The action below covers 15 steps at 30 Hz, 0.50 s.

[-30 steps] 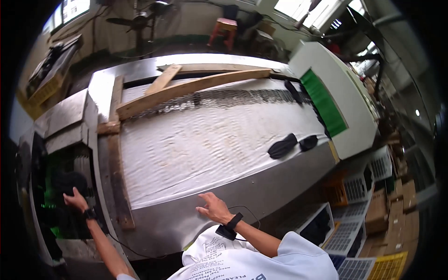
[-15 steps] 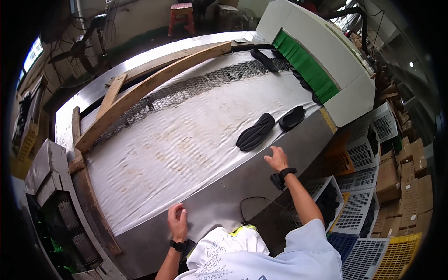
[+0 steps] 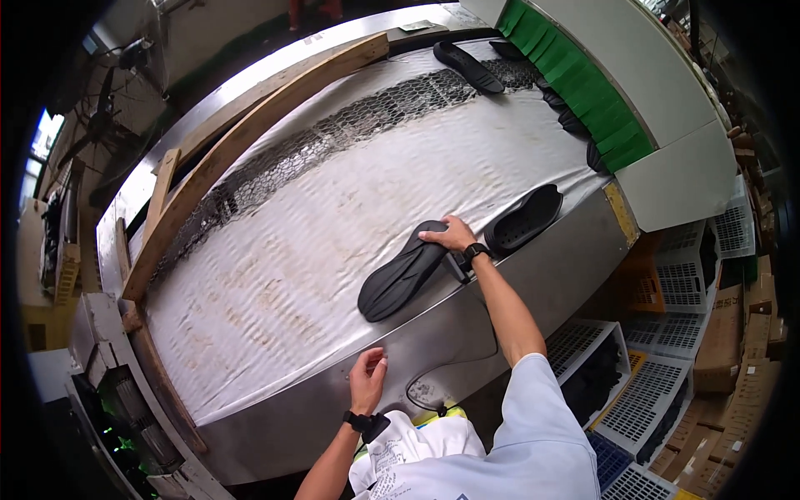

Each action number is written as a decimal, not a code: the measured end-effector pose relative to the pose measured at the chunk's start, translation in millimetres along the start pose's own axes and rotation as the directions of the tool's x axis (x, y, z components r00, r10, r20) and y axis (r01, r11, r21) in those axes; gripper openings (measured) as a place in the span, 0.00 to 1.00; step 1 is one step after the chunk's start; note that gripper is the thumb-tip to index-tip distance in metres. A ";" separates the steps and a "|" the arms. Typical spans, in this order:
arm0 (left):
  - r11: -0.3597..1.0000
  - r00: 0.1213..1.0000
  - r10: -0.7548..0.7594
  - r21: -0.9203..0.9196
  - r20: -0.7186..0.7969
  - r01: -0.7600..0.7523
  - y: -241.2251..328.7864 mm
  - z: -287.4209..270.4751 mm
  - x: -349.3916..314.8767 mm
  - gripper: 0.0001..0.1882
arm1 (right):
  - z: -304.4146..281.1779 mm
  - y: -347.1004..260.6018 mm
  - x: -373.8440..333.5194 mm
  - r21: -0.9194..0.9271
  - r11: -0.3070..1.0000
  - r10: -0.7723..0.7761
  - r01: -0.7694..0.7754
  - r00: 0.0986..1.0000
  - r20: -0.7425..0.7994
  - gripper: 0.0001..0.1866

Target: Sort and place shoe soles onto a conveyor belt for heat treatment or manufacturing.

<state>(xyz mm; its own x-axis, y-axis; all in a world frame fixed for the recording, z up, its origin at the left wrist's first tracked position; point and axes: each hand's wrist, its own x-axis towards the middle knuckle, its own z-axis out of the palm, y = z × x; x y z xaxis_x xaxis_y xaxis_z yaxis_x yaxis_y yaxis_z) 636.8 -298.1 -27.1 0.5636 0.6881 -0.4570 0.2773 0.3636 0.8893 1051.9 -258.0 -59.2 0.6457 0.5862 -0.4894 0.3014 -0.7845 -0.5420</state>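
Note:
My right hand (image 3: 452, 235) grips one end of a black shoe sole (image 3: 398, 279), thumb on top. The sole's grooved face is up, and it lies slantwise at the near edge of the white cloth-covered conveyor belt (image 3: 317, 233). Right of that hand, a second black sole (image 3: 527, 218) rests on the near edge with its hollow side up. My left hand (image 3: 367, 382) hovers by the metal side of the conveyor, fingers loosely bent and holding nothing. Farther back lies another black sole (image 3: 468, 67), and several more sit beside the green curtain (image 3: 575, 79).
A pale machine housing (image 3: 675, 108) with the green strip curtain stands at the belt's right end. Wooden boards (image 3: 258, 154) run along the far side and left end. Plastic crates (image 3: 646, 400) and cardboard boxes (image 3: 721, 333) are stacked at right. A cable (image 3: 454, 367) hangs in front.
My right hand has reached forward and taken hold of the near sole, which now lies farther left and nearer. My left hand has moved slightly right. The view has shifted.

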 end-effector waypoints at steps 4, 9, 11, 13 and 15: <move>0.871 0.963 -0.257 -0.411 0.085 0.269 4.5 21.3 42.1 0.27 | 15.6 -23.6 -34.5 0.418 0.901 -0.006 -0.115 0.960 0.279 0.27; 0.228 0.929 -0.273 -0.922 0.250 0.315 15.9 29.7 43.6 0.35 | 5.1 -55.2 -153.8 0.785 0.617 -0.211 -0.051 0.951 0.227 0.18; 0.263 0.952 -0.236 -0.930 0.196 0.257 34.8 31.7 48.3 0.33 | 12.9 -43.2 -193.1 0.798 0.602 -0.284 -0.023 0.928 0.241 0.22; 0.365 0.969 -0.171 -0.902 0.178 0.230 40.7 19.3 51.8 0.28 | 13.8 -33.5 -219.1 0.720 0.679 -0.317 -0.143 0.827 0.464 0.26; 0.476 0.969 -0.199 -0.851 0.143 0.224 40.7 0.5 58.4 0.25 | 4.8 -4.4 -208.5 0.679 0.732 -0.329 0.054 0.901 0.283 0.31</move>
<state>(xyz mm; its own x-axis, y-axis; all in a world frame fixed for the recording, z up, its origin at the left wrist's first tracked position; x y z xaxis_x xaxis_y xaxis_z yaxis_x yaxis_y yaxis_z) 681.4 -243.4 -17.5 0.6025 0.5046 -0.6183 -0.4040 0.8610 0.3090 912.6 -375.8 41.9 0.2844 0.8432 -0.4561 -0.2212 -0.4052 -0.8870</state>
